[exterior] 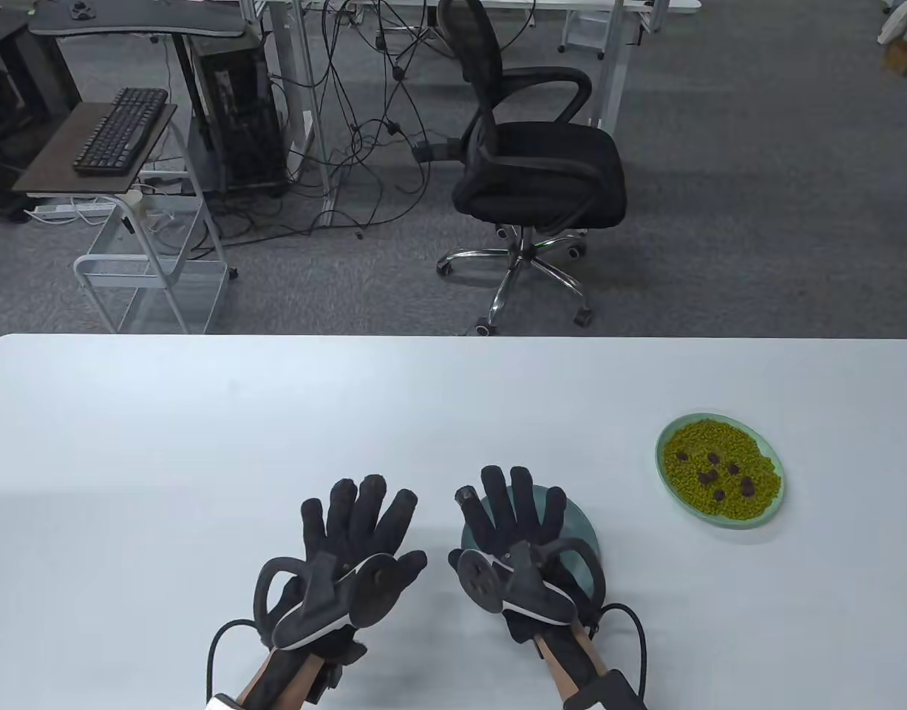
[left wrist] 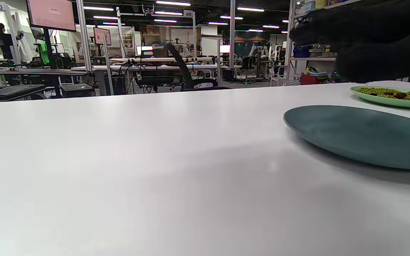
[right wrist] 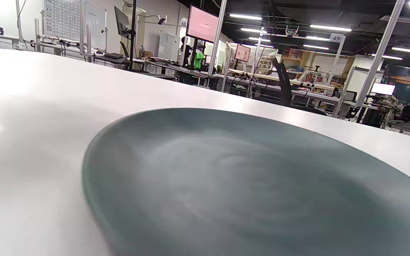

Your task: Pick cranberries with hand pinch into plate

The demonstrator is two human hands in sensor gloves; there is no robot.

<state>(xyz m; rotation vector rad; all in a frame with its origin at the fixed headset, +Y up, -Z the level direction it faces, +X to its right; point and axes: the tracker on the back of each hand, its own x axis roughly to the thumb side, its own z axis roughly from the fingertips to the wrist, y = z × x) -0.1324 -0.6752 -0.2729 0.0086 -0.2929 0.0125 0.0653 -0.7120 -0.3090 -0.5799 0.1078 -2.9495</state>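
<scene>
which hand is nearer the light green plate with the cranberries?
Right. The right hand lies spread over the dark teal plate, with bare table between it and the light green plate far to its right. The left hand lies farther left, beyond the right hand.

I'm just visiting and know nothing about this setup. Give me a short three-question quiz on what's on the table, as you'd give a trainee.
1. True or false: the dark plate already holds cranberries.
2. Which hand is above the dark plate? A) left hand B) right hand
3. Fill in: the cranberries lie on a bed of small ______ pieces in the light green plate.

Key:
1. False; it looks bare.
2. B; fingers spread, holding nothing.
3. Yellow-green.
</scene>
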